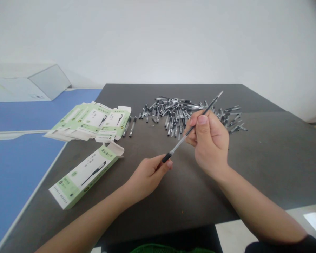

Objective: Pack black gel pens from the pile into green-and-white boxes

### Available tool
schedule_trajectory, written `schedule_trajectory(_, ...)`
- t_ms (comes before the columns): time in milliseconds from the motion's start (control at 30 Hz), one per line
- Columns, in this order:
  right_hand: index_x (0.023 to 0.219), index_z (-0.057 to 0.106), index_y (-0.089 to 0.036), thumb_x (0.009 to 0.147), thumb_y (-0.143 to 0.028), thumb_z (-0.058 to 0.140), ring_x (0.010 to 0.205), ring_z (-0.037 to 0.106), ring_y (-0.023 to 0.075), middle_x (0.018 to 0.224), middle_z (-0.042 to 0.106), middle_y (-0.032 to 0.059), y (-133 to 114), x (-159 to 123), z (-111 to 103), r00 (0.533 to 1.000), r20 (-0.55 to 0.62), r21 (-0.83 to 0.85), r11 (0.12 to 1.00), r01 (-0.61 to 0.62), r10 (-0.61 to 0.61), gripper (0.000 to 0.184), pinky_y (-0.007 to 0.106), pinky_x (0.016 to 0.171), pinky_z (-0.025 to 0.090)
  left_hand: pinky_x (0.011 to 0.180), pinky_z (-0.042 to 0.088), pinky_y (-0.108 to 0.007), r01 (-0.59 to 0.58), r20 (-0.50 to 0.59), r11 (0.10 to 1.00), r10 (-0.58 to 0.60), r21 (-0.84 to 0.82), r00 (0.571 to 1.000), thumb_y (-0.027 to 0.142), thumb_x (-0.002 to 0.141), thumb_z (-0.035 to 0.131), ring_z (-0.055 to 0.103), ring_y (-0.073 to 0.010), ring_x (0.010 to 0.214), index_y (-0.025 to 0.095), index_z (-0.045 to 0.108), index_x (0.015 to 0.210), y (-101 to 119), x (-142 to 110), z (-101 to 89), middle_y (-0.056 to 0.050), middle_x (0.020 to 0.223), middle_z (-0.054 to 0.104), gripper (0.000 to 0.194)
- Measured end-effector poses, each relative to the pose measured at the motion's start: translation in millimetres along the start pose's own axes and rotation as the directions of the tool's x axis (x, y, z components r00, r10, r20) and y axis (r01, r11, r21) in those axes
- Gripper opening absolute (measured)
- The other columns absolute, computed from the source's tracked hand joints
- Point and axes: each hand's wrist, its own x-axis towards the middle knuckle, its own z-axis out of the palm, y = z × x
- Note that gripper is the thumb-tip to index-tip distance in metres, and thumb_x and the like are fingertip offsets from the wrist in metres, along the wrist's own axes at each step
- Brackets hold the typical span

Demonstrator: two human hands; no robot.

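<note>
My left hand (146,175) pinches pen (181,141) by near end, right hand (212,144) its middle; near-left box (86,175) formed, end open; boxes beyond (91,119) look flat, far pens (175,109) loose.

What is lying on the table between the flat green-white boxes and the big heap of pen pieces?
Two pen pieces lie there, side by side, in the head view.
</note>
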Motion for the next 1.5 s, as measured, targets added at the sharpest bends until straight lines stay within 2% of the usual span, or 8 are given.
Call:
schedule_trajectory(367,0.087,0.049,-0.028,0.101,-0.054,0.044,0.049,0.03,0.0124,0.061,0.03,-0.0053,7,-3,-4,0.999,0.031,-0.014,1.0,-0.009,0.01,0.03,0.028,0.047,0.023,0.057,0.029,-0.025,0.027,0.005,0.999,-0.027,-0.041,1.0,0.046,0.094,0.049,0.043,-0.0145,0.062,0.019,0.061,0.076,2,1,-0.2,0.003,0.063,0.046,0.034)
schedule_trajectory(467,0.089,0.053,-0.026,0.103,-0.05,0.042,0.051,0.033,0.0121,0.062,0.035,-0.0046,6,-6,-4,0.99,0.143,-0.059,0.998,-0.01,0.018,0.03,0.028,0.049,0.026,0.055,0.028,-0.025,0.027,-0.003,0.995,-0.028,-0.098,1.0,0.045,0.094,0.051,0.039,-0.0128,0.058,0.019,0.061,0.075,4,0,-0.7,0.004,0.061,0.044,0.034)
schedule_trajectory(600,0.095,0.062,-0.022,0.101,-0.04,0.049,0.056,0.038,0.0114,0.069,0.045,-0.0026,0,-3,-7,0.913,0.393,-0.202,0.979,-0.029,0.108,0.023,0.028,0.053,0.029,0.048,0.022,-0.024,0.054,0.018,0.945,-0.051,-0.323,0.999,0.051,0.093,0.053,0.03,-0.01,0.049,0.018,0.062,0.08,3,-3,-3.3,0.007,0.055,0.034,0.036)
schedule_trajectory(700,0.112,0.061,-0.019,0.097,-0.03,0.045,0.056,0.035,0.012,0.068,0.042,-0.004,2,7,-14,0.878,0.441,-0.102,0.982,-0.156,0.185,0.025,0.028,0.052,0.029,0.046,0.022,-0.024,0.067,0.054,0.843,-0.046,-0.533,0.998,0.055,0.092,0.054,0.027,-0.0089,0.046,0.017,0.063,0.084,1,-2,-6.6,0.008,0.054,0.031,0.04)
schedule_trajectory(900,0.105,0.066,-0.016,0.08,-0.011,0.045,0.057,0.037,0.0112,0.069,0.043,-0.004,17,22,-29,0.898,0.363,0.087,0.951,-0.297,0.248,0.034,0.027,0.054,0.031,0.043,0.021,-0.022,0.118,0.106,0.712,-0.062,-0.692,0.992,0.057,0.091,0.052,0.022,-0.0078,0.045,0.016,0.062,0.082,-3,2,-6.6,0.009,0.055,0.028,0.043)
schedule_trajectory(1267,0.108,0.066,-0.015,0.084,-0.022,0.072,0.073,0.064,0.0106,0.091,0.07,0.0039,29,38,-41,0.882,0.261,0.306,0.833,-0.462,0.393,0.026,0.028,0.075,0.056,0.041,0.018,-0.019,0.158,0.12,0.669,-0.103,-0.726,0.987,0.052,0.093,0.05,0.019,-0.0061,0.043,0.017,0.061,0.081,0,2,-8.9,0.01,0.053,0.026,0.039)
schedule_trajectory(1367,0.106,0.065,-0.013,0.089,-0.028,0.069,0.062,0.058,0.0095,0.074,0.065,0.0,36,39,-44,0.855,0.292,0.296,0.81,-0.507,0.428,0.022,0.025,0.063,0.052,0.041,0.018,-0.018,0.154,0.106,0.659,-0.112,-0.736,0.988,0.05,0.095,0.048,0.018,-0.006,0.043,0.017,0.06,0.08,1,2,-11.5,0.01,0.053,0.025,0.038)
schedule_trajectory(1500,0.092,0.067,-0.014,0.093,-0.038,0.067,0.048,0.037,0.0072,0.053,0.04,-0.0089,44,39,-44,0.848,0.337,0.275,0.818,-0.504,0.409,0.024,0.022,0.05,0.034,0.04,0.018,-0.017,0.153,0.082,0.658,-0.139,-0.737,0.987,0.046,0.097,0.044,0.018,-0.0059,0.043,0.016,0.058,0.078,2,2,-12.3,0.01,0.054,0.025,0.037)
